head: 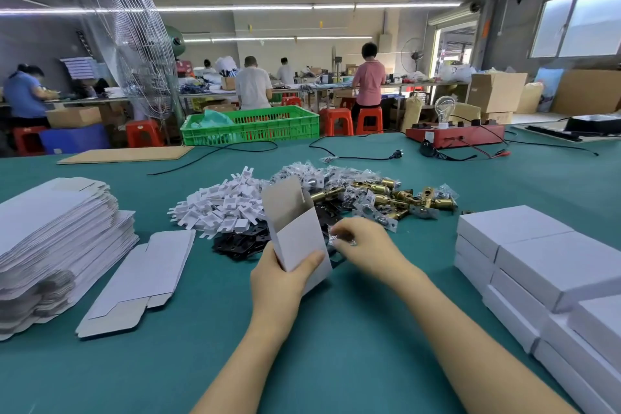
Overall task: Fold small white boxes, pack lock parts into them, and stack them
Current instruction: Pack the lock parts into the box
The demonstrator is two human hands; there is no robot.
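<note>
Holding a small white box (295, 228) upright above the green worktop (336, 329), the left hand (282, 279) is clamped on its lower end: thumb pressed flat across the front panel, remaining fingers hidden behind the card. Top flap of the box stands open, tilted back.

Right hand (363, 242), just beside the box, fingers curled together and pinching a small clear packet (339, 239); contents blurred, cannot make them out. The two hands are close but not touching.

Beyond the hands, on the worktop: heap of white card inserts (221, 205), black flat plates (242, 244) partly covered by the box, brass latch parts (400, 197) mixed with bagged pieces (336, 175).

Left: tall stack of flat box blanks (57, 239), cut off by the frame edge; one single blank (141, 279) lying flat beside it. Right: finished closed boxes (537, 262) stacked in layers, running out of view at the lower right corner.

Far edge: green crate (250, 124), red test unit with a bulb (455, 134).
</note>
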